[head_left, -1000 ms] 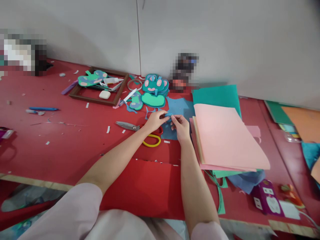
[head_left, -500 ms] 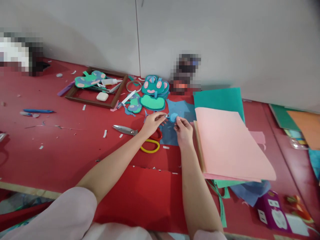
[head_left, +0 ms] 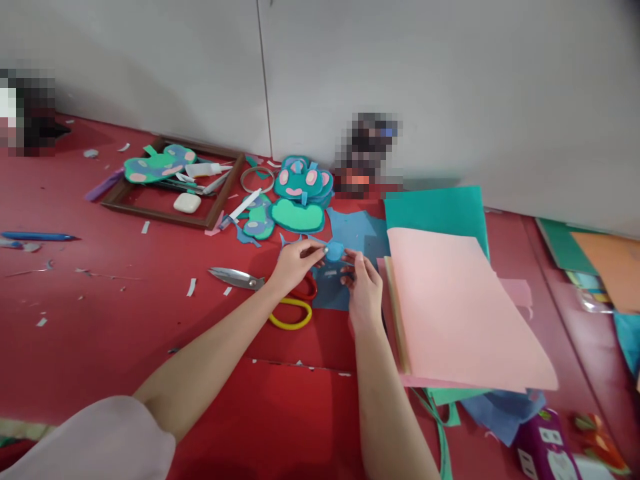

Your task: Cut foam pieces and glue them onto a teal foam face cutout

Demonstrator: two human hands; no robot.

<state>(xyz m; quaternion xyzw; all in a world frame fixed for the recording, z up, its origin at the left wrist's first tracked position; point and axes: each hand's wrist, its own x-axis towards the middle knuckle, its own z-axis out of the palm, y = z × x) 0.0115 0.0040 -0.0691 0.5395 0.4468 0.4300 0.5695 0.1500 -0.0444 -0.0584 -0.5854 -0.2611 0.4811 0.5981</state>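
Note:
A small rounded blue cutout (head_left: pixel 335 251), felt or foam by its look, is held up above the blue sheet (head_left: pixel 360 229). My left hand (head_left: pixel 296 265) pinches the cutout's left edge between thumb and fingertips. At its right edge, the bent fingers of my right hand (head_left: pixel 365 287) close on what looks like a thin blue strip of it. Scissors (head_left: pixel 237 278) with one red and one yellow handle lie under and beside my left wrist, blades pointing left. Behind my hands sit a green cloud-shaped cutout (head_left: pixel 299 217) and a teal face-like cutout (head_left: pixel 299 179).
On the right lies a stack of sheets, pink (head_left: pixel 465 300) on top and teal (head_left: pixel 435 207) behind. A brown frame (head_left: pixel 210 217) holds an eraser-like white block (head_left: pixel 187 203) and a butterfly-like cutout (head_left: pixel 160 163). A purple box (head_left: pixel 545 443) stands front right. The wall (head_left: pixel 425 80) bounds the back.
The blue cutout has turned in my fingers and shifted slightly left. My right fingers have moved from its face to its right edge. The view has shifted a little.

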